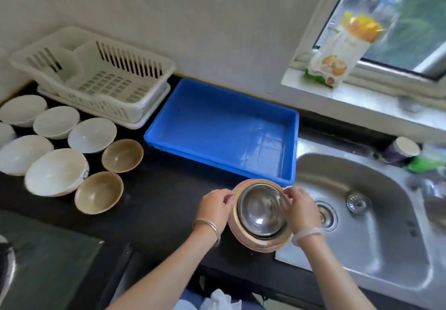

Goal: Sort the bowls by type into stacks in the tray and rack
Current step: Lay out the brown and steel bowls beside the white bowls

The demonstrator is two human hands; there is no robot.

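Head view: left hand (pixel 214 204), right hand (pixel 302 209) pinch bowl stack (pixel 260 213), mouth upward.

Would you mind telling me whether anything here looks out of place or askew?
Yes: a steel bowl sits nested inside a pink bowl, mixing types, and the left hand and right hand hold the pair tilted.

Silver bangle (pixel 207 231), left wrist; pale bracelet (pixel 307 233), right wrist.
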